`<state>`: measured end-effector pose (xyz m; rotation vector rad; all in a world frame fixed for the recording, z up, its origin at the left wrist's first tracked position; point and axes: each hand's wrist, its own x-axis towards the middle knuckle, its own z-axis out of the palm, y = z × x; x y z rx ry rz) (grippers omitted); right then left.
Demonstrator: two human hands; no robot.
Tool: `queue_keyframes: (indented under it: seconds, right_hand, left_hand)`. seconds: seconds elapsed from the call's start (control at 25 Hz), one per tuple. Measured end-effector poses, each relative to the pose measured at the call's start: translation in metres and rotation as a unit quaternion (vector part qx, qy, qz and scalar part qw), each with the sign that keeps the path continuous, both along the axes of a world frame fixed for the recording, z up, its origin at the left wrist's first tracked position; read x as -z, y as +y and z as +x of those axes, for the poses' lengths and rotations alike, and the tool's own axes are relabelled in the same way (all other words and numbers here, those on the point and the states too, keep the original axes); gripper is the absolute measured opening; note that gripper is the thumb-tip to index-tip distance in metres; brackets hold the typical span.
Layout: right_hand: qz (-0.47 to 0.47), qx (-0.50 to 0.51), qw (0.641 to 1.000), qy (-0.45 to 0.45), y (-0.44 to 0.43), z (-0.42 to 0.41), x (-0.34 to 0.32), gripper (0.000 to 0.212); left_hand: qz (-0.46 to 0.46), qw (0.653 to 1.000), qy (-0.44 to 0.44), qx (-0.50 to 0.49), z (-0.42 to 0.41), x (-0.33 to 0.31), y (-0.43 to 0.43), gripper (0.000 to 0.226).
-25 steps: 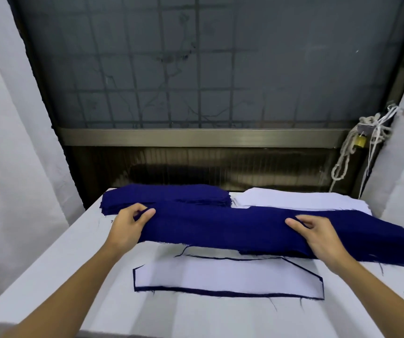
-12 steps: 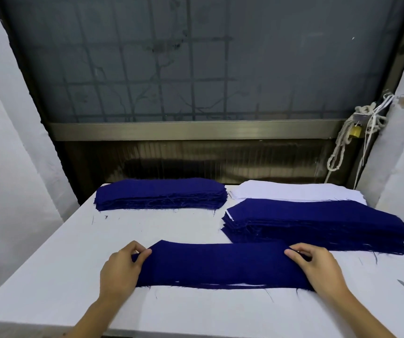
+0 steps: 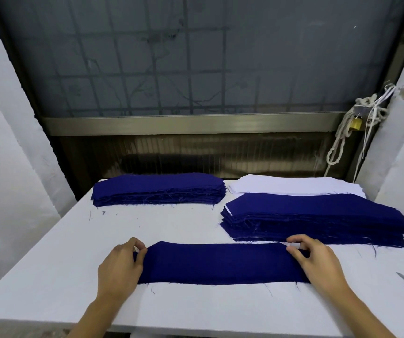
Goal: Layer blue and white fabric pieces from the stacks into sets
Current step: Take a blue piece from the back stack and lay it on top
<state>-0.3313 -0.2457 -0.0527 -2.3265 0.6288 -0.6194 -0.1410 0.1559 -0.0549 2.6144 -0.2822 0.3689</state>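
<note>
Three stacks [image 3: 158, 189] (one white), one piece [image 3: 220, 263], two hands [image 3: 119, 267].

left hand [image 3: 120, 267]: bare | right hand [image 3: 318, 263]: bare | forearms: bare down to frame's lower edge

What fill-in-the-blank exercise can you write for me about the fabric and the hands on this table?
1. The left hand and the right hand each pinch one end of a single ____ fabric piece.
2. The white stack lies on the far ____ side of the table.
3. Apart from the piece being held, the table carries ____ stacks in all.

Missing words: blue; right; three.
</note>
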Motion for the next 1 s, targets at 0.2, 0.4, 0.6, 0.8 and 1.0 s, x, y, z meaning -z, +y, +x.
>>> queue_keyframes:
  seconds: [0.2, 0.4, 0.6, 0.8, 1.0]
  right_hand:
    - [-0.155, 0.025, 0.987, 0.036, 0.002, 0.004, 0.005, 0.016]
    - [-0.225, 0.038, 0.969, 0.095, 0.006, 0.004, 0.008, 0.034]
    - [-0.201, 0.030, 0.973, 0.107, 0.012, 0.002, 0.000, 0.027]
    - [-0.086, -0.032, 0.994, 0.067, 0.016, -0.007, -0.010, 0.028]
    - [-0.025, -0.065, 0.998, -0.003, 0.019, -0.018, -0.015, 0.042]
  left_hand:
    - [0.048, 0.994, -0.087, 0.050, 0.002, 0.007, -0.003, 0.006]
    - [0.082, 0.992, -0.084, 0.056, 0.002, 0.008, -0.004, 0.028]
    - [0.080, 0.992, -0.069, 0.062, -0.003, 0.003, -0.004, 0.039]
    - [0.003, 0.995, 0.012, 0.094, -0.007, -0.001, -0.001, 0.019]
    - [-0.166, 0.947, 0.189, 0.201, -0.001, -0.022, 0.010, 0.037]
